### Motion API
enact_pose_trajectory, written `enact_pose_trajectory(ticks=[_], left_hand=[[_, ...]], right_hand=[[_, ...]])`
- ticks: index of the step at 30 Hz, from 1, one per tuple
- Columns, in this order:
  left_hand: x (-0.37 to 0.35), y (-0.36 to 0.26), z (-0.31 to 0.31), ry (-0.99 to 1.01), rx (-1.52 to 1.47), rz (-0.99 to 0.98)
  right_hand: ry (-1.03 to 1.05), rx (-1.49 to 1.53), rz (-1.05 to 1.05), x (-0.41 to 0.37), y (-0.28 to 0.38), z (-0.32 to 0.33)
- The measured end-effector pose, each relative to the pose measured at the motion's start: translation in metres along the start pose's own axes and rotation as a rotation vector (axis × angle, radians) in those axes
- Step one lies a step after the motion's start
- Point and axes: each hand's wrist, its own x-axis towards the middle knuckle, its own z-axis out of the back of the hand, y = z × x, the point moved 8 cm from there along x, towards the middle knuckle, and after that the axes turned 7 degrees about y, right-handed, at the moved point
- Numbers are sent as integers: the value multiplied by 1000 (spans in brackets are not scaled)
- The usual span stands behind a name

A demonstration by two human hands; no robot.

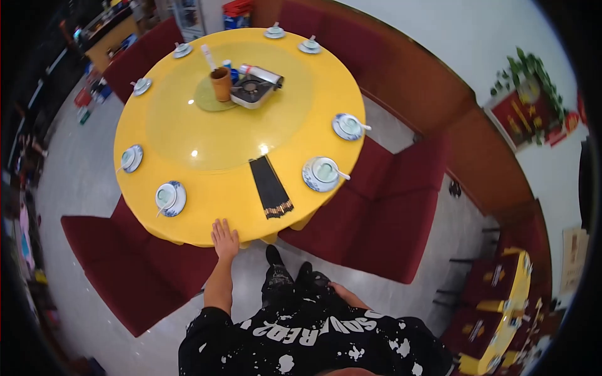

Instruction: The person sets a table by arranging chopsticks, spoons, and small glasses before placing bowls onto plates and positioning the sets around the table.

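Round yellow table (207, 210). Near its front edge, dark chopstick bundle (271, 187), long axis pointing away from the body, just ahead-right of left hand (224, 239). Flat on the rim, fingers (221, 227) together, holding nothing. Right hand (342, 292) farther off by the thigh, fingers unclear.

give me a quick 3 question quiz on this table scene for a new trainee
1. True or false: the left hand rests on the edge of the yellow table.
2. What lies between the two nearest cup-and-saucer settings? A) bundle of dark chopsticks B) kettle C) folded napkin
3. How many such settings ring the table?

Key: 1 true; 2 A; 3 eight.
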Motion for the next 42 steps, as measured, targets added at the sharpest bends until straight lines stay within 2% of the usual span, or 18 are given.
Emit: enact_pose_trajectory(ticks=[2, 5, 8, 10, 12, 14, 18, 20, 22, 26, 28, 29, 32, 33, 34, 39, 41, 42], left_hand=[[-24, 3, -12, 59, 4, 40], [-72, 0, -22, -63, 108, -16], [-128, 23, -86, 367, -327, 289], [-203, 34, -153, 624, -593, 632], [-247, 60, -247, 532, -351, 263], [-309, -9, -273, 753, -54, -359], [-329, 11, -312, 932, -232, 61], [-329, 22, -310, 969, -406, 438], [-287, -34, -264, 870, -518, 524], [-119, -147, -230, 438, -557, 111], [-67, -271, -153, 309, -896, -218], [-43, -309, -153, 569, -1060, -71], [23, -415, -107, 544, -1377, 99], [41, -442, -98, 514, -1477, 143], [61, -461, -95, 476, -1581, 195], [117, -500, -123, 430, -2010, 440], [126, -501, -126, 336, -2033, 430], [125, -503, -130, 291, -2038, 427]], right_hand=[[-192, -300, 35, 12, -12, 24], [-520, -530, -1, -10, -24, 45], [-502, -560, 147, -13, -59, 59], [-443, -504, 219, -10, -94, 83], [-407, -531, 396, -50, -95, 83], [-470, -434, 292, -83, -108, 97], [-580, -334, 193, -104, -136, 141], [-415, -306, 251, -93, -152, 152], [-255, -168, 183, -100, -149, 150], [-216, 159, 191, -122, -140, 160], [-322, -34, 340, -118, -125, 183], [-375, -125, 485, -125, -117, 184], [-545, -458, 796, -134, -117, 217], [-449, 154, 392, -157, -124, 219], [-475, 381, 350, -161, -137, 236], [-606, 147, 305, -237, -127, 274], [-580, 326, 209, -246, -134, 296], [-551, 657, 138, -251, -144, 299]])
